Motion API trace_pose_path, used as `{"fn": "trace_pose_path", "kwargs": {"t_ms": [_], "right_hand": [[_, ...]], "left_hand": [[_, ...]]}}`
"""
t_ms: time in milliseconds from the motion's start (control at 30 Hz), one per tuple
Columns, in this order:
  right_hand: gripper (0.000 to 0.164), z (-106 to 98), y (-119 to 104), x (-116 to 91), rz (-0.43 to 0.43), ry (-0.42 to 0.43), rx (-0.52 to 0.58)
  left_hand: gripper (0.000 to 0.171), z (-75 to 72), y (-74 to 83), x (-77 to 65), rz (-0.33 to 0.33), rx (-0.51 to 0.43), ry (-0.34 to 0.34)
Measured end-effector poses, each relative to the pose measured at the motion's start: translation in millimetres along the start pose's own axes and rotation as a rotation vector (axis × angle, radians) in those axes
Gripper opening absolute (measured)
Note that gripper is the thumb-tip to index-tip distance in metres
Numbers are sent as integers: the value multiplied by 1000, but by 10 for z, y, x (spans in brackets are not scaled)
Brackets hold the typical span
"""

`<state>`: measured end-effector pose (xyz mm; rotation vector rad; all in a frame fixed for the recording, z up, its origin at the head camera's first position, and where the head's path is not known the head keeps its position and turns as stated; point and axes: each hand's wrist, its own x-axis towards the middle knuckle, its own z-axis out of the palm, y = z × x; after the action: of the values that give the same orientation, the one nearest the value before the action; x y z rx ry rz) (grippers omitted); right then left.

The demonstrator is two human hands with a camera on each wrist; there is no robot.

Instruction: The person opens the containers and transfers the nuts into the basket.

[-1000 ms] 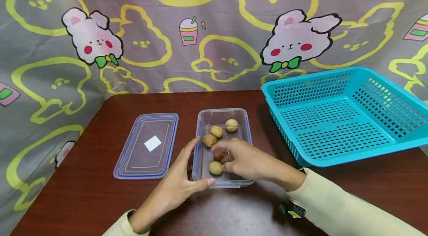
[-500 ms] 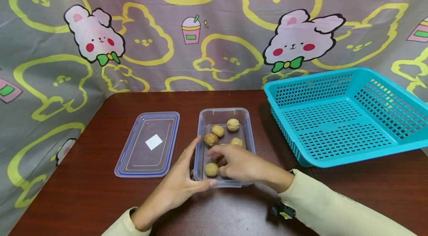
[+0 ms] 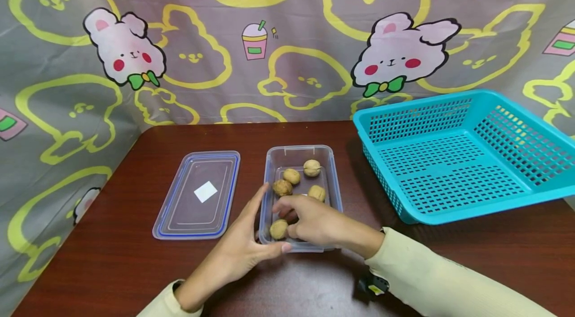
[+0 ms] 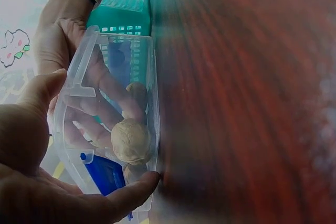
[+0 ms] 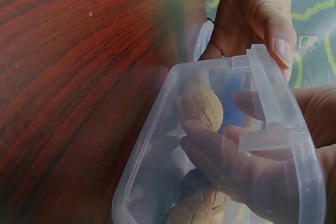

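Note:
A clear plastic food box (image 3: 338,196) stands on the table in the head view, with several walnuts (image 3: 312,167) lying in it. My left hand (image 3: 240,239) rests on the box's near left corner, thumb at the front rim and fingers along the left wall, all fairly straight. Inside the box is my right hand (image 3: 314,219), reaching down from the right. Its loosely bent fingers touch a walnut (image 3: 278,229) by the near left corner; the right wrist view shows fingertips against that walnut (image 5: 202,107), not wrapped round it. The right hand hides part of the box's floor.
A clear lid (image 3: 186,212) with a blue seal and a white square label lies left of the box. On the right stands a large turquoise basket (image 3: 391,194) with perforated walls. A patterned cloth (image 3: 296,22) hangs behind the dark red table (image 3: 108,237).
My right hand has shifted left and slightly toward me inside the box, and the near walnut has moved left with it. One walnut behind the hand shows more fully. My left hand stays put.

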<state>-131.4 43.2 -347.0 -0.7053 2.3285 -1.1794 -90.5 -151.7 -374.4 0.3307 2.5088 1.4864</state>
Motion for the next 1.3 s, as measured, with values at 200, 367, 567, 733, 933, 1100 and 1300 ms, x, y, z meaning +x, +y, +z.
{"fn": "trace_pose_path", "kwargs": {"t_ms": [200, 367, 567, 733, 933, 1100, 1300], "right_hand": [[44, 13, 11, 42, 10, -18, 78], [40, 24, 28, 71, 34, -45, 195], [38, 23, 45, 83, 73, -69, 274], [35, 26, 42, 86, 85, -88, 321], [33, 33, 49, 95, 95, -102, 393], [30, 9, 42, 78, 98, -72, 411], [31, -144, -42, -26, 93, -8, 331]], "left_hand": [[123, -5, 19, -3, -12, 6, -3], [122, -9, 30, -13, -26, 12, -11], [122, -15, 32, -14, -29, 11, -14], [121, -17, 36, -11, -25, -8, -14], [121, -18, 41, -13, -29, 5, -13], [121, -18, 33, -10, -29, 5, -15], [121, -21, 25, -13, -28, 15, -17]]}}
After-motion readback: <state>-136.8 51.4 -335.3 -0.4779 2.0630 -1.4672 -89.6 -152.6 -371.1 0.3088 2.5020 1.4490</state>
